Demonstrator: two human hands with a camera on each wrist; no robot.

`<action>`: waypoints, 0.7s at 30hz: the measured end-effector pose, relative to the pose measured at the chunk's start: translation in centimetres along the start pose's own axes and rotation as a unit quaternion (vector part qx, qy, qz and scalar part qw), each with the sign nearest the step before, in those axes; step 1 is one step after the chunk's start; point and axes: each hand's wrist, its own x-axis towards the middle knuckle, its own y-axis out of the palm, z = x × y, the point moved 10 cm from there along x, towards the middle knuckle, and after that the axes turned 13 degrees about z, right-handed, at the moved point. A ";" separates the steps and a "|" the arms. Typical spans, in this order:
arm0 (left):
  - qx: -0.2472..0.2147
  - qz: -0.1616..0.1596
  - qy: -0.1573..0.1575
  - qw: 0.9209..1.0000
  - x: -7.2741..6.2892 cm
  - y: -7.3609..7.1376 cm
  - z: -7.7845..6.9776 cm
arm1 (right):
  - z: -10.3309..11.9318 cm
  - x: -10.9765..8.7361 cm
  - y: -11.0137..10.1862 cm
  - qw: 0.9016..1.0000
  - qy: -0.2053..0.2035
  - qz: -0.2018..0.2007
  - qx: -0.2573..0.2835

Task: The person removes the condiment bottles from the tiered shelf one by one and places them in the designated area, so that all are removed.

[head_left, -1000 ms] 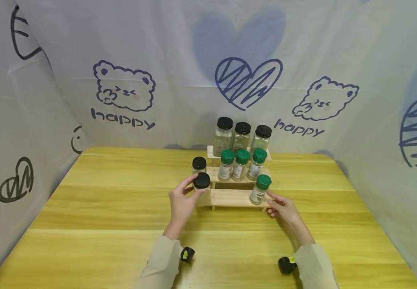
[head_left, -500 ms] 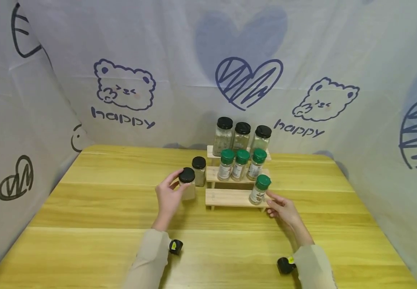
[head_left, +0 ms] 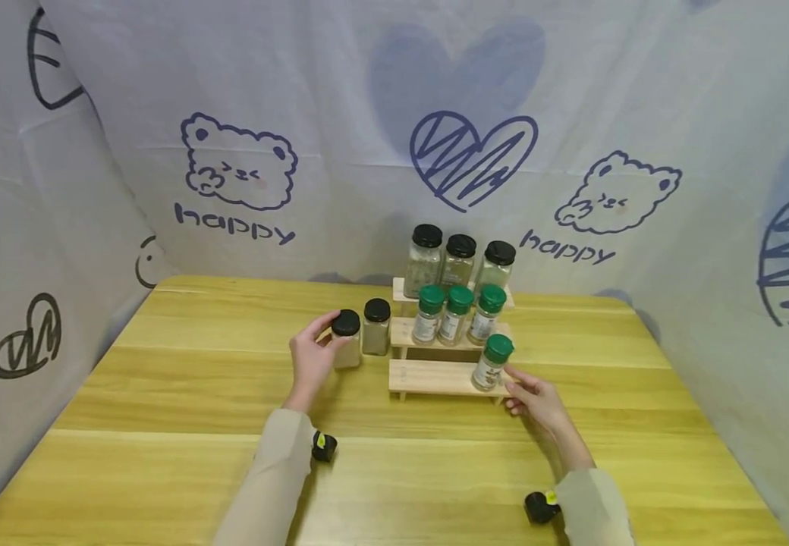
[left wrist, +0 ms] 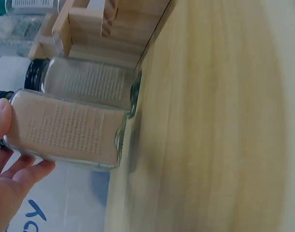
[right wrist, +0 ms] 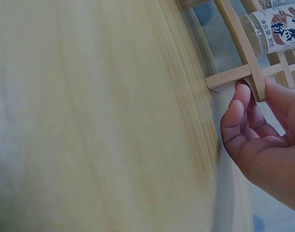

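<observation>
A small indoor set-up, screened like a booth: pale cloth (head_left: 347, 91) hangs along the far side and closes in the left and right, printed with blue hearts (head_left: 473, 159), cartoon bears (head_left: 240, 171) and the word "happy". Its folds and creases mark it as fabric. A yellowish wood-grain table (head_left: 162, 455) fills the floor of this nook. The tiered wooden rack (head_left: 429, 377), with its black-capped jars (head_left: 350, 355) and green-capped shakers (head_left: 429, 322), lends a kitchen note, but whether a home, studio or lab lies beyond the cloth cannot be told.
</observation>
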 end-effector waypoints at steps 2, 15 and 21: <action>0.003 0.005 -0.006 1.000 0.5 0.0 0.5 | -0.1 0.0 0.0 1.000 0.003 0.000 0.001; 0.007 0.021 -0.018 1.000 2.7 0.4 2.2 | 0.0 -0.2 0.1 1.000 0.001 0.002 0.003; -0.013 0.017 -0.024 0.999 3.1 0.4 3.1 | -0.1 -0.1 0.0 1.000 0.008 0.006 0.007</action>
